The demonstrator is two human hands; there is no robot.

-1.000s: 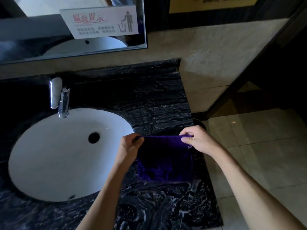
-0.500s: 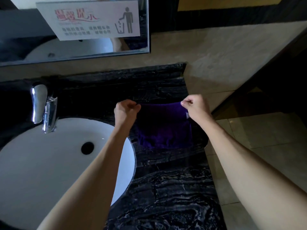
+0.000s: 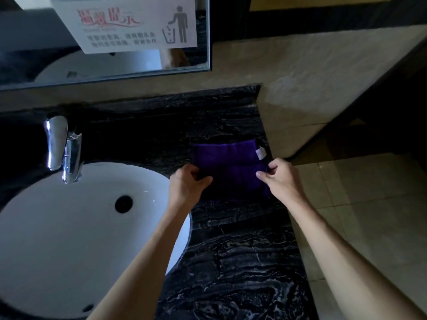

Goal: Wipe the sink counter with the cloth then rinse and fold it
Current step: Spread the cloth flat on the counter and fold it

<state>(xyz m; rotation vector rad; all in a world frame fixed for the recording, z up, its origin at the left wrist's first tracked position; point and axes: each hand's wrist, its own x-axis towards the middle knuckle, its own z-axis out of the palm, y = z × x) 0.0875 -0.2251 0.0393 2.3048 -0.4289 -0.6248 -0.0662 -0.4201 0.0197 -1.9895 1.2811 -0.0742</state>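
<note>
While the purple cloth (image 3: 227,167) lies folded on the black counter (image 3: 242,262) right of the sink (image 3: 69,239), the left hand (image 3: 187,183) and right hand (image 3: 280,179) each pinch 1 side edge. A neat fold likely needs both edges drawn level and corners matched. The sink basin appears empty under the faucet (image 3: 63,148).

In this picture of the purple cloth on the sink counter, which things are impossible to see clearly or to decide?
All in the head view:
- Cloth: dim light hides whether it is wet.
- Left hand and right hand: some fingertips are tucked in the cloth's edges.
- White tag: too small to read.
- Sign on the mirror: top is cut off, small print is blurred.
- Sink: left and bottom edges cut off.
</note>
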